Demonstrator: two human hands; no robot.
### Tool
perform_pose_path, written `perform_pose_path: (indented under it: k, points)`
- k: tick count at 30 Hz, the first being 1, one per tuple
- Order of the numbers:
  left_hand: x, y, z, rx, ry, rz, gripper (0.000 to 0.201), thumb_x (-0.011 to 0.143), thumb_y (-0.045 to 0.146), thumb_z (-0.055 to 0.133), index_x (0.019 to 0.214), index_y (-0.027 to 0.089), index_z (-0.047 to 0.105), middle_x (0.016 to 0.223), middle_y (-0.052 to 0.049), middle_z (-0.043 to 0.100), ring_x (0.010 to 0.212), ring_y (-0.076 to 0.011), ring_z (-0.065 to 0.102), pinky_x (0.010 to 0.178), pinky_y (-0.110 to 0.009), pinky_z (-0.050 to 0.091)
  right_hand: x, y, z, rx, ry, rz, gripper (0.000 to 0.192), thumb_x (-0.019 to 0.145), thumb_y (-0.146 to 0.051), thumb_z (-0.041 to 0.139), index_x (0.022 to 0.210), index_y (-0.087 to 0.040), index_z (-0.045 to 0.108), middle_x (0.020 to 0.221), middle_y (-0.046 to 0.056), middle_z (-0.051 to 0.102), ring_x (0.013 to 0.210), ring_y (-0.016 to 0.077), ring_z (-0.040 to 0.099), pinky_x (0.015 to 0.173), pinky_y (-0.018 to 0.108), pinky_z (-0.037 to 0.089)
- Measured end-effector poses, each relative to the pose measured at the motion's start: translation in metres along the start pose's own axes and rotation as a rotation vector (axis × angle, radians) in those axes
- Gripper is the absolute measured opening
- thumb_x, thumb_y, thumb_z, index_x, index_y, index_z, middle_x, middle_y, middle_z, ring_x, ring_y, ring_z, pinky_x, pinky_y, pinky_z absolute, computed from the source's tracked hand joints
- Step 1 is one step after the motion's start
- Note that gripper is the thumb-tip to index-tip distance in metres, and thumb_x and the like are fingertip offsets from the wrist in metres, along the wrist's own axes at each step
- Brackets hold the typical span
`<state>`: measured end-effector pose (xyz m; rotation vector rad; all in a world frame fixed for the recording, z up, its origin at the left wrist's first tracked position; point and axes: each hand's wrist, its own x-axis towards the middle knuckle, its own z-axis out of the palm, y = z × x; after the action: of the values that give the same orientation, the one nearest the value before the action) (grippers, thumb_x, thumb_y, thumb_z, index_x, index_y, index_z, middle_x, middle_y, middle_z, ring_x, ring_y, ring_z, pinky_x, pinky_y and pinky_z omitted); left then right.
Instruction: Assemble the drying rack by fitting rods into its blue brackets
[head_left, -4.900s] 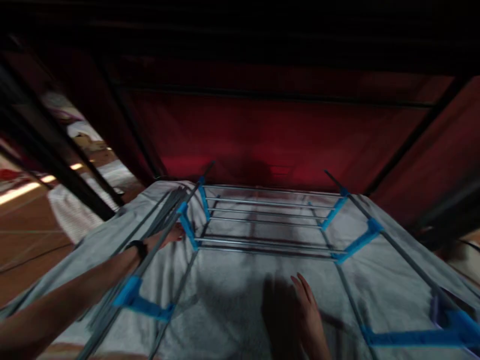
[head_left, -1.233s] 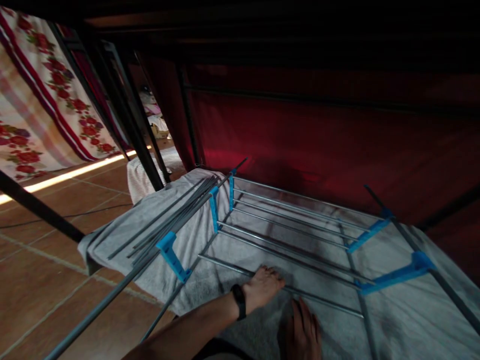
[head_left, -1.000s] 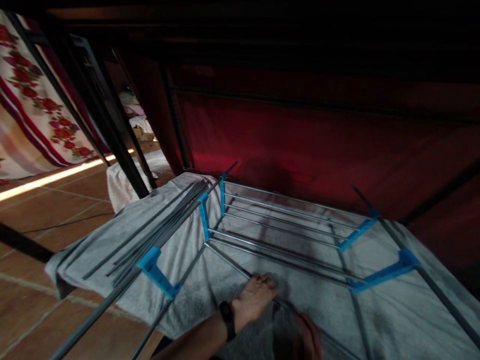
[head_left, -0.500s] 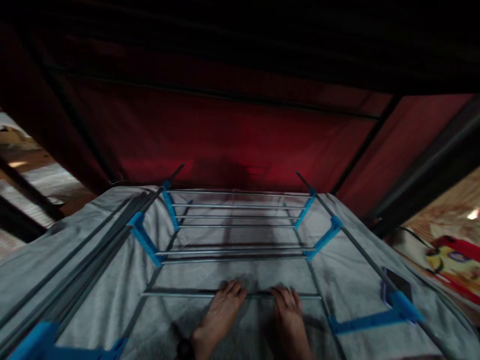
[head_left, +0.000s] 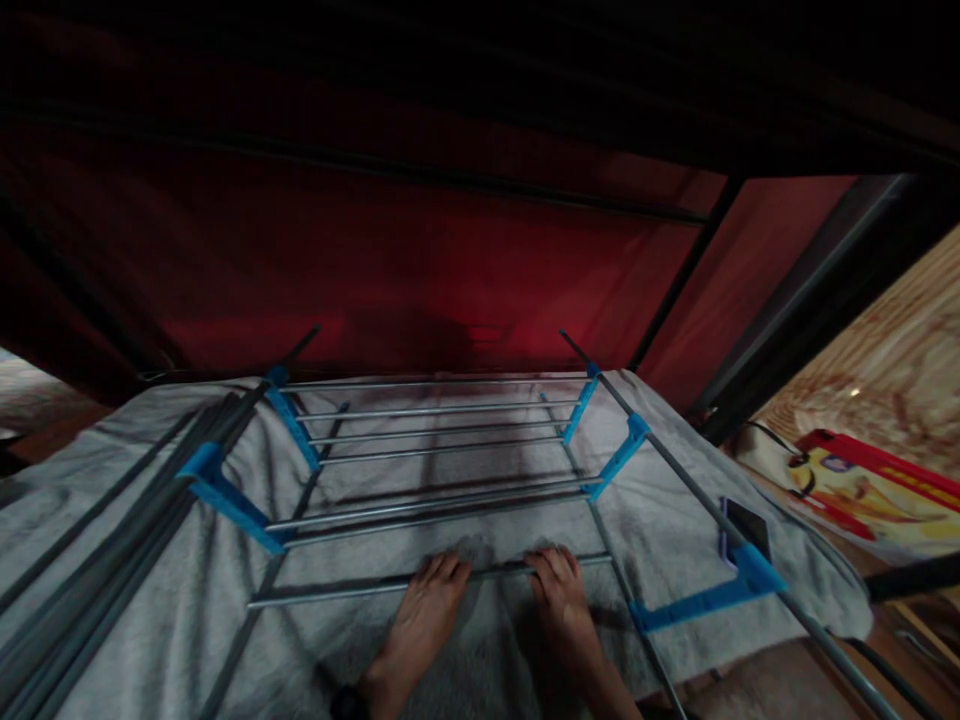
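head view: both hands now rest side by side on the nearest rod [head_left: 442, 581] at lower centre, left hand [head_left: 424, 620] and right hand [head_left: 562, 605] each with grip curled over it; before, the left hand alone held it. grey towel [head_left: 675, 530] lies beneath the rack [head_left: 442, 440].

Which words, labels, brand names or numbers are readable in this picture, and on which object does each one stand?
None can be read.
The red and yellow printed item at the right shows only a blurred picture, no legible letters.
The dark phone-like object on the rack's right rail shows no text.
The wristband by the left hand is too dark to read.
The blue clips, metal rods and grey towel bear no marks.
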<state>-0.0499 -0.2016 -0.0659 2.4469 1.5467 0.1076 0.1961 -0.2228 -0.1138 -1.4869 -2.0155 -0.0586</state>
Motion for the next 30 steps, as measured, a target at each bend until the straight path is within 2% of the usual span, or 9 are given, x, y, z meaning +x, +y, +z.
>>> perform_pose_path:
  k: [5,11,15,20,26,30]
  points:
    - [-0.004,-0.01,0.005,-0.012,0.055,-0.021,0.045,0.09,0.001,0.041,0.12,0.022,0.067,0.124,-0.007,0.066,0.115,-0.0231,0.06,0.102,-0.04,0.048,0.0,-0.002,0.005,0.009,0.015,-0.052,0.031,0.095,-0.009,0.038,0.111,-0.023,0.059,0.104,0.003,0.066,0.103,0.02,0.06,0.104,0.045,0.042]
    - [-0.006,-0.019,0.039,0.065,0.243,0.003,0.051,0.084,-0.004,0.041,0.118,0.022,0.068,0.118,-0.007,0.068,0.11,-0.0236,0.06,0.1,-0.041,0.048,-0.002,-0.014,0.008,-0.037,0.024,-0.071,0.035,0.089,-0.001,0.036,0.105,-0.021,0.061,0.105,0.006,0.065,0.103,0.0232,0.058,0.106,0.052,0.039]
    - [-0.009,-0.023,0.056,0.138,0.386,0.025,0.055,0.08,-0.005,0.04,0.119,0.022,0.068,0.118,-0.006,0.068,0.111,-0.0238,0.059,0.1,-0.042,0.047,-0.003,-0.016,0.006,-0.034,0.01,-0.079,0.042,0.086,-0.001,0.036,0.115,-0.021,0.059,0.108,0.006,0.064,0.106,0.0233,0.057,0.107,0.052,0.039]
    - [-0.01,-0.032,0.063,0.221,0.479,0.095,0.055,0.079,-0.005,0.04,0.118,0.022,0.068,0.115,-0.005,0.069,0.108,-0.0225,0.06,0.096,-0.038,0.049,-0.001,-0.019,0.003,0.007,-0.018,-0.032,0.051,0.082,0.002,0.034,0.124,-0.019,0.055,0.112,0.008,0.063,0.11,0.0232,0.056,0.109,0.051,0.039]
    - [-0.005,-0.037,0.069,0.205,0.543,0.11,0.047,0.085,0.0,0.043,0.118,0.022,0.068,0.113,-0.004,0.069,0.108,-0.0224,0.061,0.095,-0.036,0.047,0.002,-0.023,0.001,0.026,-0.041,0.044,0.052,0.08,0.002,0.036,0.123,-0.018,0.058,0.112,0.009,0.063,0.11,0.0234,0.056,0.112,0.051,0.036]
    - [-0.004,-0.038,0.067,0.168,0.58,0.151,0.04,0.09,0.006,0.042,0.115,0.022,0.069,0.108,-0.005,0.07,0.101,-0.0211,0.062,0.091,-0.034,0.048,0.004,-0.022,-0.002,0.024,-0.091,0.077,0.048,0.085,0.0,0.037,0.122,-0.02,0.059,0.112,0.008,0.065,0.11,0.0226,0.057,0.114,0.051,0.035]
